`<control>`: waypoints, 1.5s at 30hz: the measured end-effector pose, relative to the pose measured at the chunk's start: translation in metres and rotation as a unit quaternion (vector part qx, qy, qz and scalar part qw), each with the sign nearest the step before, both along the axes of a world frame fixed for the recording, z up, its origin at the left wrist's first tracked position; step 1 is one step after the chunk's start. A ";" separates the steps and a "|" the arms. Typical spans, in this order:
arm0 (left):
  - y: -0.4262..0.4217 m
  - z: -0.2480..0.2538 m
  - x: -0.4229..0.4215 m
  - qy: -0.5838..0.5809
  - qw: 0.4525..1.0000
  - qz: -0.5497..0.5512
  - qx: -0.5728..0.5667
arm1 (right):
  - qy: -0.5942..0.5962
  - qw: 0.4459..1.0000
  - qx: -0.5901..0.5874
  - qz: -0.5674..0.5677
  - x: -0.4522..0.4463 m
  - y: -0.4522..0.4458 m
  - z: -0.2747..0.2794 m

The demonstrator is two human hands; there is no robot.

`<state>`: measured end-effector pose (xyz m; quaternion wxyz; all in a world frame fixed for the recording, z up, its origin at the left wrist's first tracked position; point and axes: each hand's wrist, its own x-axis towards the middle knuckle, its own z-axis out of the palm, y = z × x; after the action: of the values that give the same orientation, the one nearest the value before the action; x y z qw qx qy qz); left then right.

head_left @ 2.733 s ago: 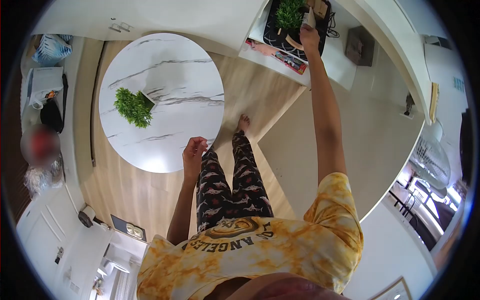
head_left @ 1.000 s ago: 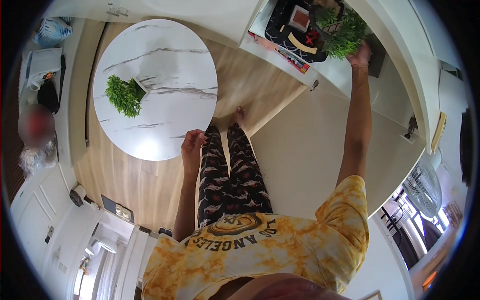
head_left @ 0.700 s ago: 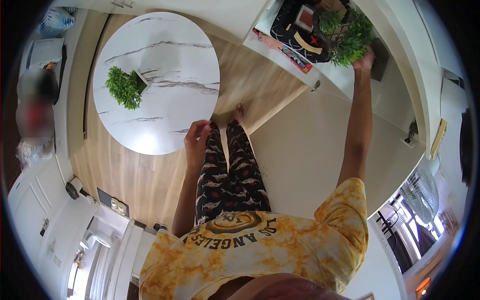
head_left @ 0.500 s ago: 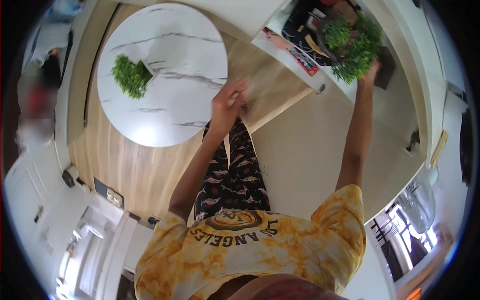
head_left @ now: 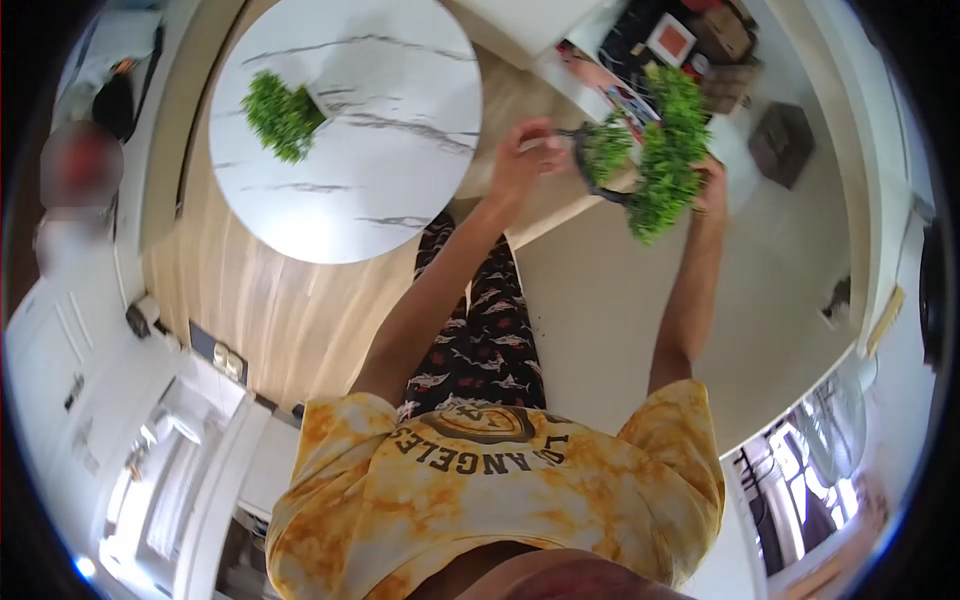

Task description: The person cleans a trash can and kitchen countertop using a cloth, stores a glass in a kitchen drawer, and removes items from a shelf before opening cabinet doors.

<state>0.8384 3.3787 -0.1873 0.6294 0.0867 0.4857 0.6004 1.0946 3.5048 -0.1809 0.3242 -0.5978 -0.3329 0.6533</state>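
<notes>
A leafy green artificial plant [head_left: 668, 165] with a dark curved rim [head_left: 584, 170] is up in the air in front of me, over the edge of the white surface. My right hand [head_left: 710, 187] grips it from the right side, fingertips partly hidden by the leaves. To the left of the rim, my left hand [head_left: 530, 158] has its fingers bent and apart, slightly blurred. It holds nothing, and a small gap seems to lie between it and the rim.
A round marble-patterned table [head_left: 340, 215] at the left bears another small potted plant [head_left: 280, 117]. Beyond my right hand stand a dark grey box [head_left: 781, 145] and a black tray [head_left: 630, 45] of assorted items. A white ledge [head_left: 610, 300] runs along my right.
My right hand has lifted the plant off the surface and brought it left and nearer to me, away from the grey box. My left hand has moved right, towards it.
</notes>
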 end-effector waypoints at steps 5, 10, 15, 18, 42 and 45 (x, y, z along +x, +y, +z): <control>-0.014 -0.021 0.005 -0.051 0.996 -0.038 -0.063 | 0.110 0.992 -0.056 -0.037 0.001 -0.027 -0.039; -0.016 -0.026 0.002 -0.093 0.993 -0.040 -0.058 | 0.099 0.990 -0.099 -0.024 0.000 -0.036 -0.032; -0.001 -0.005 0.014 -0.044 0.996 -0.026 -0.076 | 0.065 0.992 0.042 -0.103 0.026 -0.012 -0.032; -0.012 -0.010 0.008 -0.027 0.994 -0.066 -0.085 | 0.194 0.943 0.079 -0.258 0.011 0.034 0.044; -0.109 -0.060 -0.030 0.051 0.974 -0.066 -0.213 | -0.099 0.987 -0.063 -0.113 -0.032 0.167 -0.021; -0.113 -0.062 -0.023 0.042 0.977 -0.064 -0.199 | -0.105 0.991 -0.011 -0.076 -0.031 0.165 -0.027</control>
<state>0.8151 3.2655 -0.2491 0.6501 0.0156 0.6151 0.4459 1.0631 3.6700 -0.2081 0.3297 -0.6902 -0.3110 0.5640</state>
